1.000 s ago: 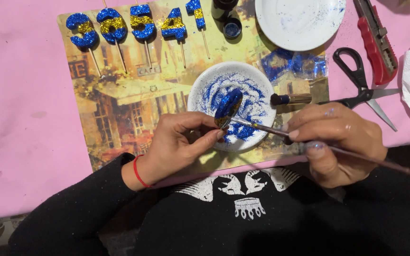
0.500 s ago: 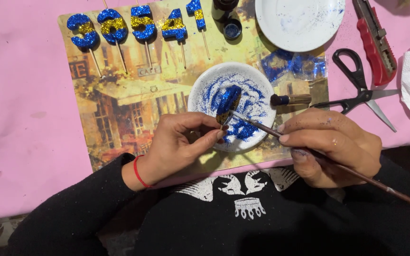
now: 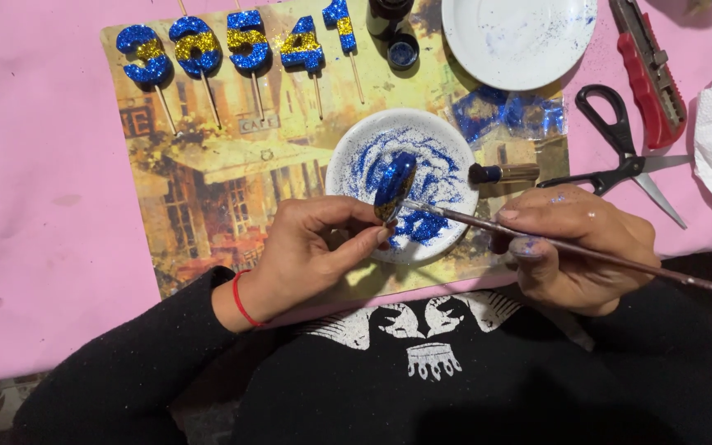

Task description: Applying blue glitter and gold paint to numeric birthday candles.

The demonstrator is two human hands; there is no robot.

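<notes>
**Brush meets glitter piece over the plate**

Left hand [image 3: 306, 251] pinches the blue glitter piece [image 3: 394, 185] by its lower end, fingertips closed on it, above the small plate [image 3: 348, 156]. Right hand [image 3: 574, 255] grips the thin brush [image 3: 587, 250], fingers wrapped tight, tip touching the piece.

**Packaging and signs on the bench**

A crinkled clear plastic wrapper [image 3: 511, 113], smeared with blue glitter, is lying on the printed picture mat [image 3: 208, 206], between the two white plates. A small pale sign [image 3: 257, 124] is showing within the mat's painted street scene, below the glitter numbers. No screens are showing.
</notes>
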